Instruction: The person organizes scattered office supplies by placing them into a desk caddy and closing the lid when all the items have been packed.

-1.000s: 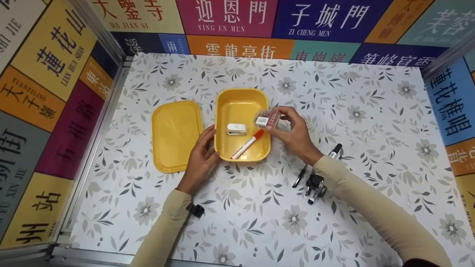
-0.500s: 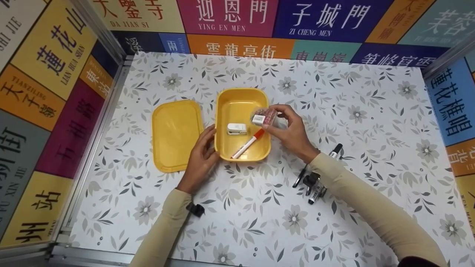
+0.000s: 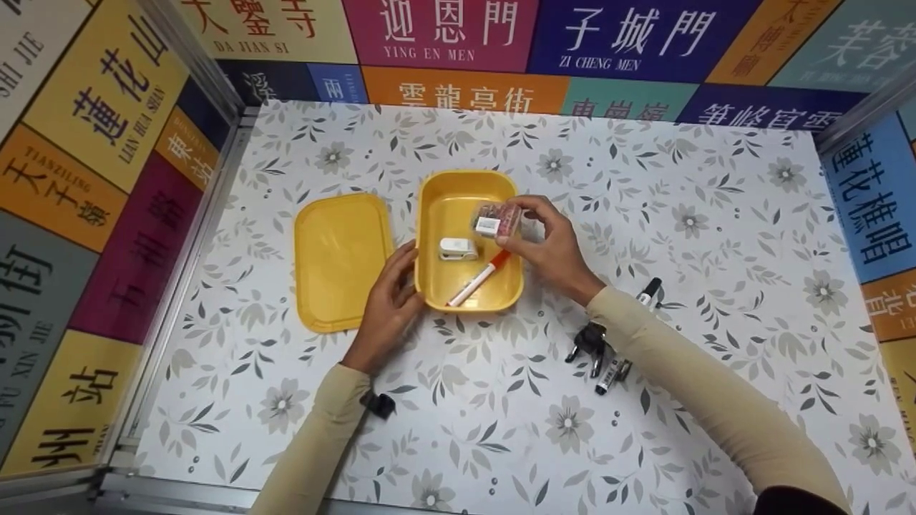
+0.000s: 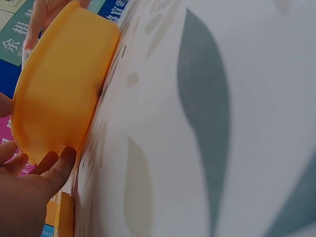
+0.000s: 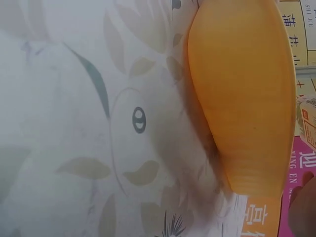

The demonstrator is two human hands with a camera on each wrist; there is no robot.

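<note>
My right hand (image 3: 557,247) pinches a small clear plastic box (image 3: 496,219) with pinkish-red contents and a white label. It hovers over the right side of an open yellow box (image 3: 465,187). Inside the yellow box lie a small white object (image 3: 457,248), perhaps a mini stapler, and a white marker (image 3: 472,283) with a red cap. My left hand (image 3: 388,307) touches the yellow box's left wall from outside; the left wrist view shows its fingertips (image 4: 66,157) against that wall. In the right wrist view, the clear box (image 5: 307,121) is partly cut off.
A yellow lid (image 3: 342,263) lies flat just left of the box. Several black pens and a dark clip-like thing (image 3: 591,337) lie near my right forearm, partly covered by it. Printed panels (image 3: 458,86) wall in the flower-patterned table (image 3: 429,400).
My right hand has moved left and slightly away from me, carrying the clear plastic box farther in over the yellow box. My left hand has stayed put.
</note>
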